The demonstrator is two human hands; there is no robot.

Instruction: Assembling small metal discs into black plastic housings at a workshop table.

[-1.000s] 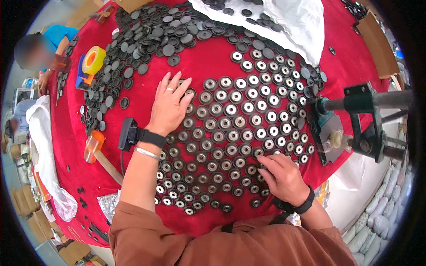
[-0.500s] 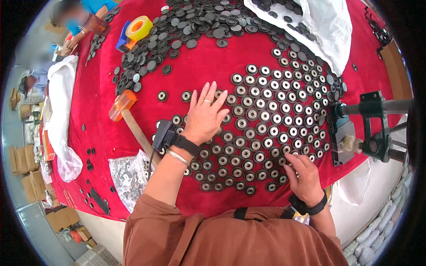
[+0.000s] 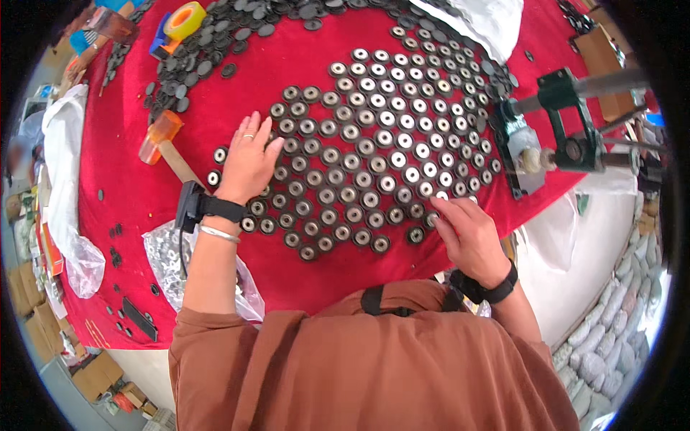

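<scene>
1. Before you, the bench (image 3: 287,61) filled most of the frame, covered in red cloth (image 3: 309,280).
2. A dark green press (image 3: 560,100) stood at the right of the frame, its thick metal bar (image 3: 611,82) running toward the right edge.
3. White sheeting (image 3: 489,25) lay at the top of the frame, right of centre.
4. A clear bag (image 3: 167,251) of small silvery parts lay at lower left, partly behind your left forearm (image 3: 212,276).
5. Your left hand (image 3: 248,161) lay palm down at left of centre, fingers extended and slightly parted, just beside the nearest rings (image 3: 366,147).
6. Your right hand (image 3: 471,233) was right of centre, thumb and forefinger bent toward a ring; whether they gripped it, you could not tell.
7. A mallet (image 3: 162,136) with an orange head lay at left, its wooden handle slanting toward your left wrist.
8. A blue tape dispenser (image 3: 183,21) with a yellow roll sat at upper left.
9. Those rings, black with metal centres, spread in loose rows across the middle, between your hands and above them.
10. Plain dark discs (image 3: 205,68) were heaped along the upper left and top.
</scene>
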